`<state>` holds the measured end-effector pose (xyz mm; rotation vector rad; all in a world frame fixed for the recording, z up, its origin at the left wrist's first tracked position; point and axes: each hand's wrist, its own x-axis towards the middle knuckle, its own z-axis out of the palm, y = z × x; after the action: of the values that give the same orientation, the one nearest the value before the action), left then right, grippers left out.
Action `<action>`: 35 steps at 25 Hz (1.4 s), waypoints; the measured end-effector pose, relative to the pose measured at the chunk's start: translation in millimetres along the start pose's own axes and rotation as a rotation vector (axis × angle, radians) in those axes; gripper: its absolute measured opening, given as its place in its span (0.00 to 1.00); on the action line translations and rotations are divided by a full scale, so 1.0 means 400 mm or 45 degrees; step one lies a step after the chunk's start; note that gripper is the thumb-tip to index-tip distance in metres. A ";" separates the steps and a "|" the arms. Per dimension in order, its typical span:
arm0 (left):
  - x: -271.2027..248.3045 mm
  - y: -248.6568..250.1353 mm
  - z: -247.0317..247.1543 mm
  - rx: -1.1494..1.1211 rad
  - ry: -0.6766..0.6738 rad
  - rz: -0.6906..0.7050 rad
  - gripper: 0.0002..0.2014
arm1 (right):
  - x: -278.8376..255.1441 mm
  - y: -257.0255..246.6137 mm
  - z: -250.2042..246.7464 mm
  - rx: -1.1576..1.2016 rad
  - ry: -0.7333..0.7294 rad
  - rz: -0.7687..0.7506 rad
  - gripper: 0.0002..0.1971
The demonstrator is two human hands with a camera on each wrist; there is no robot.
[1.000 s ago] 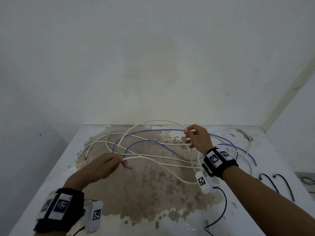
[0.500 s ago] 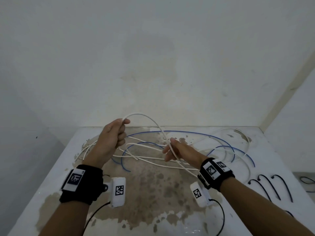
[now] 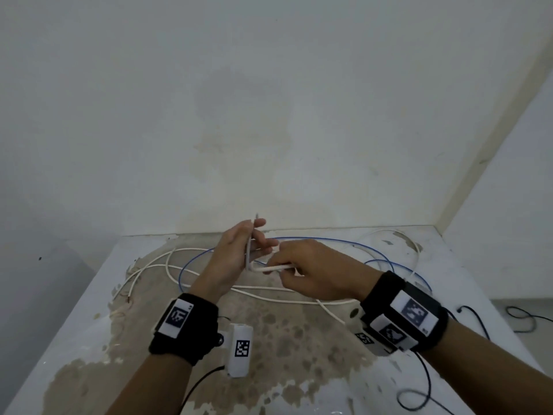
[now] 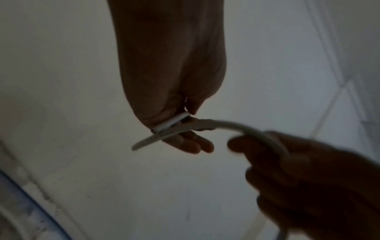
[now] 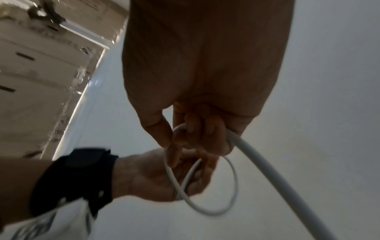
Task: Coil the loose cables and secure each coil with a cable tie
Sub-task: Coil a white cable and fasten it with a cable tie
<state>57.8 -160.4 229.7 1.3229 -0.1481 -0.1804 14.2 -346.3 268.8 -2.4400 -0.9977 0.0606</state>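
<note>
A white cable (image 3: 273, 268) is held in the air between both hands above the table. My left hand (image 3: 239, 250) pinches its end, which sticks up past the thumb; the left wrist view shows the white cable (image 4: 170, 125) pressed across the fingers. My right hand (image 3: 302, 271) grips the same cable just to the right, fingers curled round it. The right wrist view shows a small loop of the white cable (image 5: 205, 186) between the two hands. More white cable (image 3: 155, 268) and a blue cable (image 3: 323, 239) lie tangled on the table.
The stained white table (image 3: 89, 339) meets a wall at the back and a corner at the right. Black cable ties or thin black leads (image 3: 478, 316) lie at the right edge. Black wires from the wrist cameras trail at the front.
Both hands have come together at the middle and risen off the table. The right hand now grips the white cable close to the left hand, bending it into a small loop.
</note>
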 end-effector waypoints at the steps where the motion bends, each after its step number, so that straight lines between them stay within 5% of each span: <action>1: -0.009 0.008 0.013 0.115 -0.089 0.004 0.16 | 0.010 -0.006 -0.022 0.013 0.083 -0.034 0.10; 5: -0.046 0.064 0.060 0.185 -0.347 -0.120 0.18 | 0.037 0.020 -0.100 0.263 0.304 0.100 0.05; 18: -0.046 0.123 0.012 -0.362 -0.293 -0.211 0.12 | -0.035 0.100 -0.119 0.834 0.367 0.420 0.04; 21: -0.057 0.123 -0.014 -0.384 -0.260 -0.212 0.11 | -0.068 0.123 -0.130 0.785 0.411 0.440 0.06; 25: -0.057 0.124 0.021 0.005 -0.355 -0.339 0.14 | -0.023 0.073 -0.144 0.431 0.387 0.278 0.06; 28: -0.046 0.150 0.041 -0.087 -0.424 -0.369 0.14 | 0.021 0.035 -0.160 0.172 0.421 0.181 0.07; 31: -0.045 0.164 0.035 -0.215 -0.439 -0.330 0.16 | 0.037 0.021 -0.174 0.167 0.372 0.199 0.08; 35: -0.063 0.158 0.018 -0.407 -0.500 -0.287 0.15 | 0.022 0.031 -0.168 0.533 0.200 0.257 0.14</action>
<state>34.6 -147.1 292.7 0.9716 -0.2897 -0.6312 43.5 -377.1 323.1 -2.1118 -0.5966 0.1307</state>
